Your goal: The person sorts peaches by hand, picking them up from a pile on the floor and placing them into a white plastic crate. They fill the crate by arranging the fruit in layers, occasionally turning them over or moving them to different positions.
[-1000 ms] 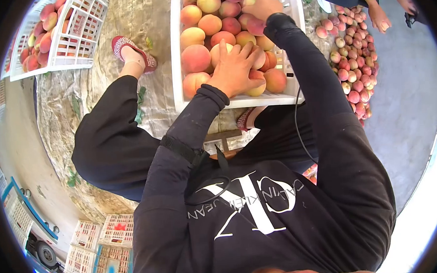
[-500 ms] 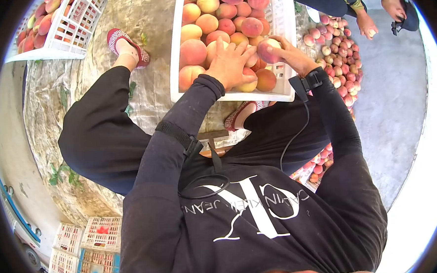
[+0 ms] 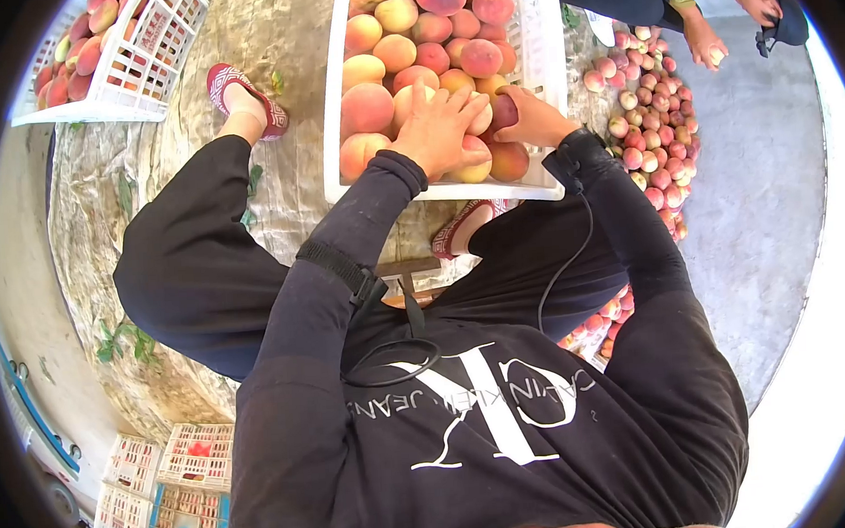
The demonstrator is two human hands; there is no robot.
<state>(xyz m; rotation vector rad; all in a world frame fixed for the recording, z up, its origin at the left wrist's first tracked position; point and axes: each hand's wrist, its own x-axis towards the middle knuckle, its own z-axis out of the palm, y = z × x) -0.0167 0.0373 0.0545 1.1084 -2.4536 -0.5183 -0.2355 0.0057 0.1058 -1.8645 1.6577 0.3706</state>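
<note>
A white plastic crate (image 3: 332,164) full of peaches stands before me between my legs. My left hand (image 3: 435,132) lies over the peaches near its close end, palm down and fingers spread. It touches a pale peach (image 3: 480,116) and its neighbours without gripping one. At the crate's right side my right hand (image 3: 537,121) has its fingers and thumb around a dark red peach (image 3: 503,112), low among the others. An orange peach (image 3: 509,162) sits just below that hand.
A second crate of peaches (image 3: 126,79) stands at upper left. Loose peaches (image 3: 659,118) are heaped on the right, near another person's hand (image 3: 704,41) holding a fruit. Stacked crates (image 3: 189,458) stand at lower left. A cable (image 3: 566,268) hangs from my right wrist.
My right hand has moved left and down, bringing the dark red peach from above the others into the row by the crate's right side. My left hand stays spread on the peaches.
</note>
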